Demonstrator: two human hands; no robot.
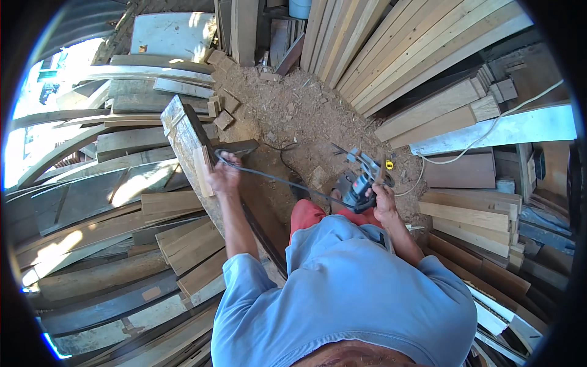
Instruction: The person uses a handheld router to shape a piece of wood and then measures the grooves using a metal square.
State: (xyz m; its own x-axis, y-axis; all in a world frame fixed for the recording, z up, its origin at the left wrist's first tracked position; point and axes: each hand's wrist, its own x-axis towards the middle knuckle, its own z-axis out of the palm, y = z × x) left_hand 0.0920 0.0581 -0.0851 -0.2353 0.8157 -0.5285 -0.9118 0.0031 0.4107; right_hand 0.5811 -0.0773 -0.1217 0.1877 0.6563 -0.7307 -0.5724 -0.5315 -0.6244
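My right hand (pixel 384 202) is closed around the handle of a blue corded power tool (pixel 359 191) that looks like a circular saw. It hangs in front of my right thigh, its grey metal parts facing away from me. My left hand (pixel 225 174) grips the dark power cord (pixel 269 177), which stretches across my front toward the tool. Beside that hand, a short light wooden piece (pixel 203 171) lies on a long worn plank bench (pixel 189 144). Whether my left fingers also touch this piece, I cannot tell.
Stacked boards (pixel 122 202) fill the left side. Long planks (pixel 422 49) lean at the far right, with cut boards (pixel 468 214) nearer. Sawdust and offcuts cover the floor (pixel 293 116). A yellow tape measure (pixel 389 165) shows beyond the tool, and a pale cable (pixel 489 131) runs along the right.
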